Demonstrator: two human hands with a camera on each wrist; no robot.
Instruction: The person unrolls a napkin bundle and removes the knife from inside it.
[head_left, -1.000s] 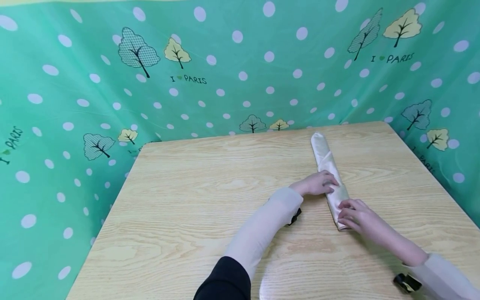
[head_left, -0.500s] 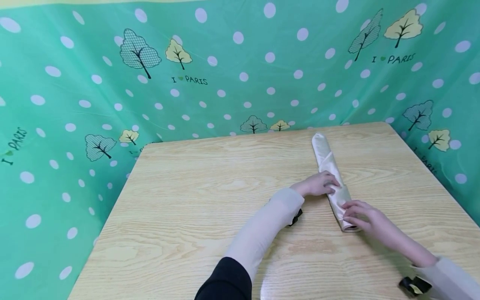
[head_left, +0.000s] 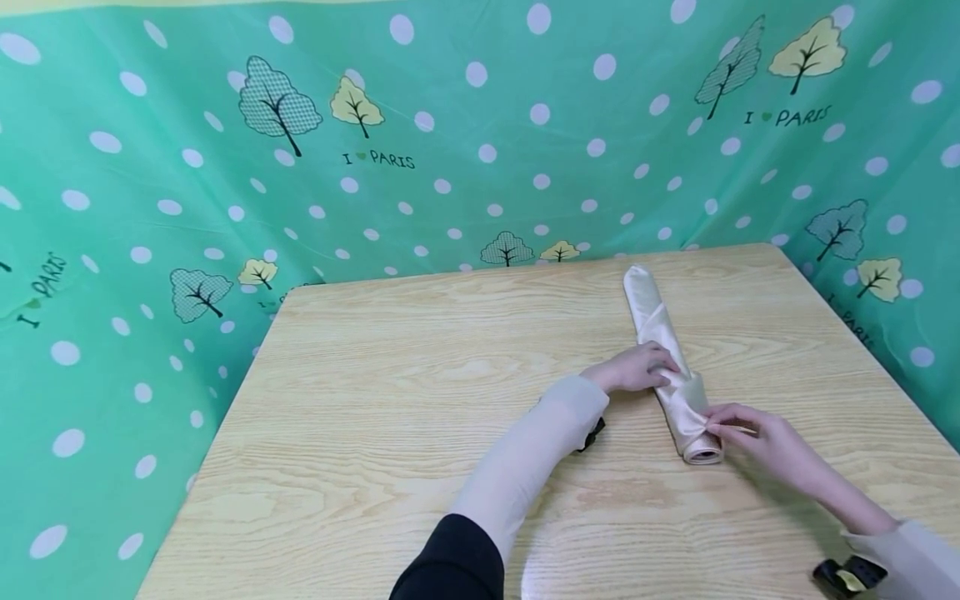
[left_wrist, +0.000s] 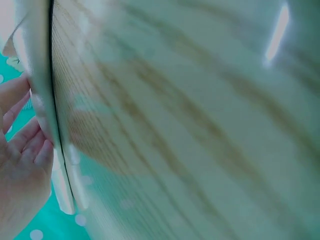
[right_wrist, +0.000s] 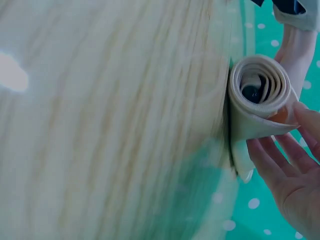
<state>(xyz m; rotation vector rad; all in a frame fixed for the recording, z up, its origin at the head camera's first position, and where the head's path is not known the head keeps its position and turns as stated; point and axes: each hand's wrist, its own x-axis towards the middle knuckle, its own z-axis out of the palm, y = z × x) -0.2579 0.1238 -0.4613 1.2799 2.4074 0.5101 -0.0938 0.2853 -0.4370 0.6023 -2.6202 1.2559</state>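
Note:
A cream satin cloth [head_left: 678,400] lies rolled into a long tube on the wooden table, slanting away toward the back. My left hand [head_left: 636,367] rests its fingertips on the middle of the roll; the left wrist view has those fingers [left_wrist: 36,142] fairly straight against the cloth. Near the close end, my right hand [head_left: 757,433] pinches the cloth's loose edge between thumb and fingers. In the right wrist view the end of the roll [right_wrist: 260,82] shows spiral layers, with something dark inside, and a flap lifted at the right fingers.
The wooden table [head_left: 375,392] reaches back to a green dotted curtain [head_left: 450,125] printed with trees. Another curtain side hangs along the right. A black strap device [head_left: 847,577] sits at the right wrist, and another [head_left: 592,436] at the left.
My right hand has shifted slightly right and pulled the cloth's edge outward, so the roll's round near end now shows. The left hand has stayed in place.

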